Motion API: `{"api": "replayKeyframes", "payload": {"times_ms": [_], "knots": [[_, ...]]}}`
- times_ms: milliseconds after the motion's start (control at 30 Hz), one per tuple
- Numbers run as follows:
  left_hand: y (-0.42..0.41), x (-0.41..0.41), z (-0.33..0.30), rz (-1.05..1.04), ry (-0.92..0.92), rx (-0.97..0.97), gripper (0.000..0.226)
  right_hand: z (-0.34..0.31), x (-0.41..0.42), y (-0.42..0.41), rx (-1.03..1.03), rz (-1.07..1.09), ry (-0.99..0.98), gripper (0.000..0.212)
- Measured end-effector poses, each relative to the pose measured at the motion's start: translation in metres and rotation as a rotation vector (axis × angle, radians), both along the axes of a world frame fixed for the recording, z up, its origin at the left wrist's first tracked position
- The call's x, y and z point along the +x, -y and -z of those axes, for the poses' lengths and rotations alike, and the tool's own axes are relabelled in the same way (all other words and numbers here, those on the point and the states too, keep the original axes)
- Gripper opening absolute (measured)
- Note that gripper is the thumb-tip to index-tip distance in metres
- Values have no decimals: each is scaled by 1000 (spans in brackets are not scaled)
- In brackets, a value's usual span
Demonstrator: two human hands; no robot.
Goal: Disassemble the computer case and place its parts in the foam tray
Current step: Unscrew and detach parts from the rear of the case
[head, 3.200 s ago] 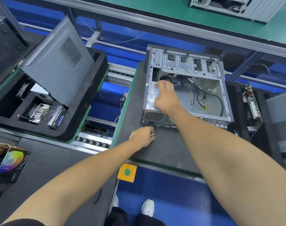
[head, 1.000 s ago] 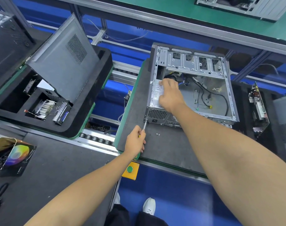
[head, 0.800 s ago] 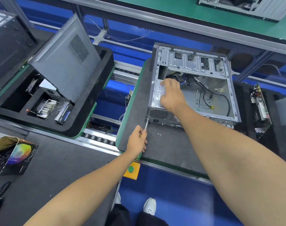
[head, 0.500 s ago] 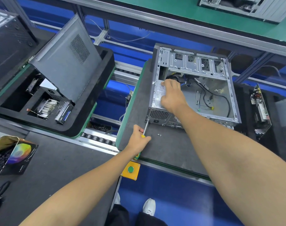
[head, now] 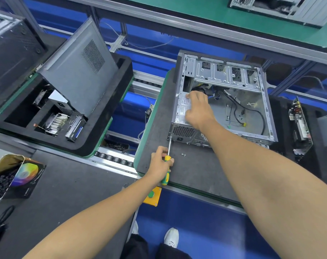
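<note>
The open computer case (head: pixel 231 94) lies on its side on a dark grey mat (head: pixel 192 169) right of centre in the frame, its interior facing up with loose black cables (head: pixel 250 113) on the bare floor panel. The right hand (head: pixel 198 109) reaches into the case's left end and rests on the labelled power supply (head: pixel 183 109), fingers curled over its far edge. The left hand (head: pixel 160 162) grips the yellow-and-green handle of a screwdriver (head: pixel 167 161), fingers wrapped around it, and the shaft points up to the lower left corner of the case's rear panel, its tip touching there. Two small screws (head: pixel 183 155) lie on the mat just right of the shaft. At the left of the frame sits the black foam tray (head: pixel 110 116), holding a grey side panel (head: pixel 78 71) leaning upright, a heatsink (head: pixel 55 121) and a hard drive (head: pixel 76 128) in its compartments.
</note>
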State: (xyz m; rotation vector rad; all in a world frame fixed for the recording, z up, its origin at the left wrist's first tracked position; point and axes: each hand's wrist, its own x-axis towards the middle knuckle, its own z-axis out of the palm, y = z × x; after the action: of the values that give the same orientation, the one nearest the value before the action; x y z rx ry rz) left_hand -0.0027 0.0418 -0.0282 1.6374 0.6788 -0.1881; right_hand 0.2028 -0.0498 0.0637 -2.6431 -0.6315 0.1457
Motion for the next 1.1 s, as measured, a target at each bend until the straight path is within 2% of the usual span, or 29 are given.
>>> {"api": "replayKeyframes", "payload": {"times_ms": [133, 333, 500, 633, 700, 767, 833, 933, 1100], "knots": [[3, -3, 0, -22, -27, 6, 25, -1, 0, 1, 8, -5, 7, 64], [10, -6, 1, -2, -127, 132, 22, -2, -1, 0, 2, -2, 1, 65], [19, -4, -1, -23, -79, 14, 17, -5, -3, 0, 2, -2, -3, 65], [22, 0, -2, -178, -61, -104, 15, -7, -4, 0, 6, -3, -9, 64], [20, -3, -1, -96, -69, 57, 12, -7, -4, 0, 8, -4, -11, 65], [20, -9, 2, 47, -72, 385, 14, -7, -4, 0, 7, -7, -11, 65], [24, -11, 5, 97, -52, 622, 16, -7, -5, 0, 4, -9, -6, 65], [30, -11, 7, 86, -62, 776, 17, -7, -5, 0, 4, -12, -5, 65], [32, -12, 13, 60, -91, 896, 19, -7, -5, 0, 17, -19, 2, 62]]}}
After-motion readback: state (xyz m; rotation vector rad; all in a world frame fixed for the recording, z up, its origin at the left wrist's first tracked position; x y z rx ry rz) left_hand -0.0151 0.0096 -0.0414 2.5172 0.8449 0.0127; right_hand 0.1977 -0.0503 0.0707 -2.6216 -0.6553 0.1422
